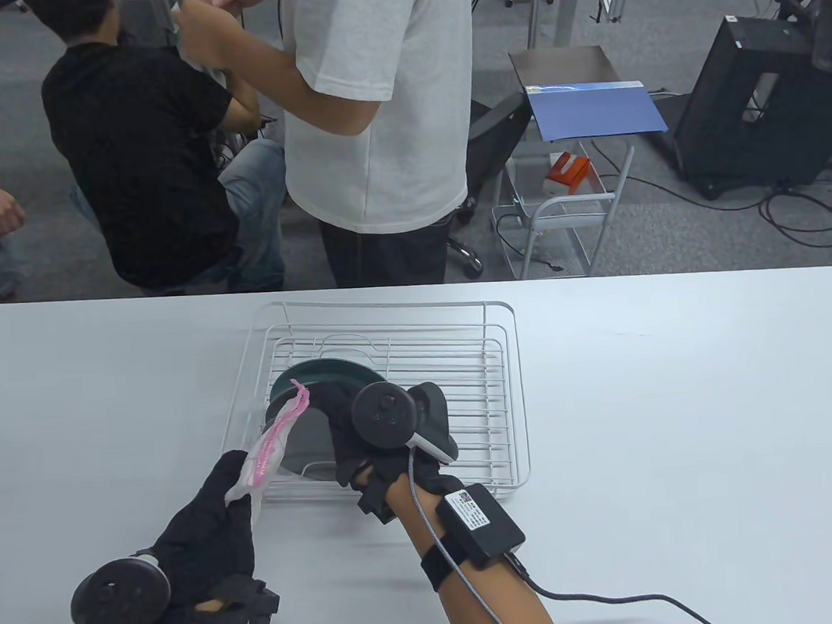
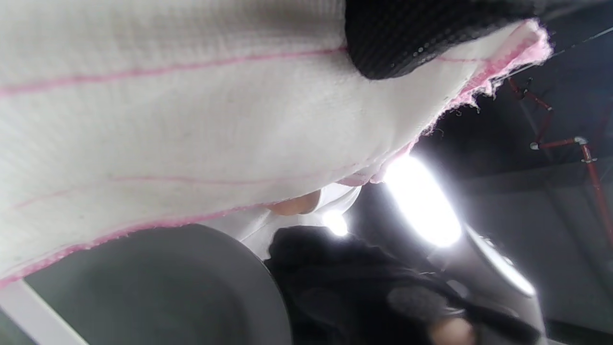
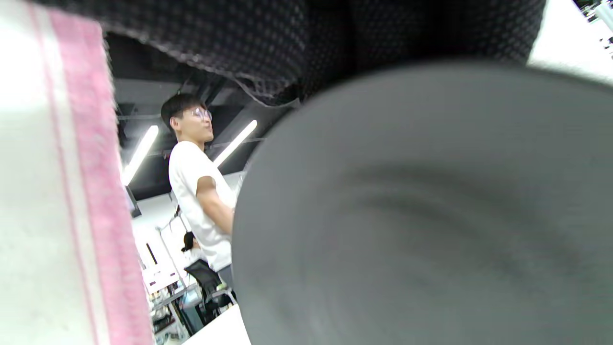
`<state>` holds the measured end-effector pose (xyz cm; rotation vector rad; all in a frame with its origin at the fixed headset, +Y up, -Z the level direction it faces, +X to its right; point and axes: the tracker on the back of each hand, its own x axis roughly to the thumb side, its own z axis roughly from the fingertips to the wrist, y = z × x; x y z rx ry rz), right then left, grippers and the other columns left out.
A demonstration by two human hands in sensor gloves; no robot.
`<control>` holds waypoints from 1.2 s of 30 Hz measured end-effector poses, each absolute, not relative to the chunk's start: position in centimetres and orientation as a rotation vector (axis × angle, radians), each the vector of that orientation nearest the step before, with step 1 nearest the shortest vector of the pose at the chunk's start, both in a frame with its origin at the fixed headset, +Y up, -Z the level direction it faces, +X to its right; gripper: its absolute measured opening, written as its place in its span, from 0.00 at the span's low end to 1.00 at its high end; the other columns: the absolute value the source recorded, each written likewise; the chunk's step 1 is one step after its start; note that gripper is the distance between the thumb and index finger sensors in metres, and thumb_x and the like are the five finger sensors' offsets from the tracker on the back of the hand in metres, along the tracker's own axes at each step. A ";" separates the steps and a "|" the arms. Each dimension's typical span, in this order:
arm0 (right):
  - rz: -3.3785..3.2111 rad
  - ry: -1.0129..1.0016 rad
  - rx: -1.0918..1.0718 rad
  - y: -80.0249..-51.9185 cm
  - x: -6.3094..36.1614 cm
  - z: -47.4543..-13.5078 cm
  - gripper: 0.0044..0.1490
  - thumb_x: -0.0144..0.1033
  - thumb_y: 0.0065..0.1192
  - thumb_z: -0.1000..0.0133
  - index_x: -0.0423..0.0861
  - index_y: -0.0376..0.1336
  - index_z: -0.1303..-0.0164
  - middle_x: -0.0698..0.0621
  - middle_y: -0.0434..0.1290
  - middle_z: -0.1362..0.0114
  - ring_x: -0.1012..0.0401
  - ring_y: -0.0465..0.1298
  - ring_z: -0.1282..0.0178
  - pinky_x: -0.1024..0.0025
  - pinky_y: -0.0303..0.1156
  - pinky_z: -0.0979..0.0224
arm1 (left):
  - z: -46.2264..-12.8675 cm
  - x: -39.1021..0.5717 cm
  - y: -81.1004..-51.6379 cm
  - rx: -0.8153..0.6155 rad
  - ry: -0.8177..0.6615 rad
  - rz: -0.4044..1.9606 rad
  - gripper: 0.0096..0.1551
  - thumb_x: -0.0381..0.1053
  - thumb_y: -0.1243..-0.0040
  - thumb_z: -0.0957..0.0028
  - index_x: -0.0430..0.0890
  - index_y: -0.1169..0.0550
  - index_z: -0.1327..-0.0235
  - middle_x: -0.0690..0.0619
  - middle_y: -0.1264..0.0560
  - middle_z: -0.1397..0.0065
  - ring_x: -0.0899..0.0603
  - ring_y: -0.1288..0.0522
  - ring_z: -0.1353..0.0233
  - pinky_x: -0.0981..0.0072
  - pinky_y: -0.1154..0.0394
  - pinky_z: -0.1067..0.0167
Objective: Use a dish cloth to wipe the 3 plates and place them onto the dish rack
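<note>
White tabletop fills the lower half of the table view, with an office floor, a wire cart and two people busy behind its far edge.

On the left, the left hand (image 1: pixel 205 543) grips a white dish cloth (image 1: pixel 273 447) with pink edging; its fingers are bunched round the lower end, and the free end rises toward the rack. In the left wrist view the cloth (image 2: pixel 191 120) hangs just above the rim of a dark plate (image 2: pixel 158 287).

To the right of it, the right hand (image 1: pixel 356 428) reaches into the dish rack (image 1: pixel 391 370) and appears to hold a dark plate (image 1: pixel 311 438) by its near rim, tilted up on edge. A second, greenish plate (image 1: pixel 321 373) stands behind it in the rack.

The step looks like setting this plate into the wires. It would go best if the plate is lowered on edge until its rim seats between two wires, beside the green plate rather than against it, and released only once it stands alone. The cloth should be kept clear of the wires.

Much is hidden: the tracker covers the right fingers, so the exact grip cannot be confirmed. A third plate is not visible anywhere. Whether the plate's rim already touches the rack cannot be told. The right wrist view shows little beyond a blurred plate (image 3: pixel 431 215) and a cloth edge (image 3: pixel 62 215).
</note>
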<state>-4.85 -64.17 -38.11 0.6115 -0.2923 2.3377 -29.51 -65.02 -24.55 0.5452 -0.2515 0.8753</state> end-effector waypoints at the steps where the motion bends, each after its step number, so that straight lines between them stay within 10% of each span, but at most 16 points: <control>1: 2.322 -0.292 0.599 -64.1 -4.5 -37.8 0.31 0.27 0.64 0.51 0.40 0.63 0.35 0.37 0.69 0.33 0.38 0.73 0.38 0.37 0.71 0.39 | -24.6 -29.4 -65.0 0.543 -0.254 0.870 0.27 0.52 0.43 0.42 0.48 0.27 0.30 0.43 0.16 0.36 0.36 0.15 0.37 0.38 0.30 0.34; 19: 1.849 -0.228 0.346 -69.8 8.0 -26.2 0.37 0.42 0.62 0.46 0.38 0.58 0.30 0.33 0.62 0.29 0.33 0.65 0.34 0.33 0.63 0.35 | -24.7 -24.3 -66.3 0.315 -0.430 0.545 0.27 0.53 0.42 0.43 0.48 0.25 0.31 0.42 0.14 0.38 0.36 0.13 0.40 0.39 0.28 0.37; 36: 1.687 -0.216 0.197 -72.6 11.5 -26.8 0.38 0.42 0.61 0.45 0.36 0.57 0.30 0.31 0.61 0.29 0.32 0.64 0.35 0.33 0.62 0.36 | -24.4 -13.4 -74.1 -0.063 -0.537 -0.021 0.28 0.54 0.43 0.43 0.50 0.28 0.29 0.44 0.19 0.29 0.37 0.18 0.32 0.40 0.31 0.32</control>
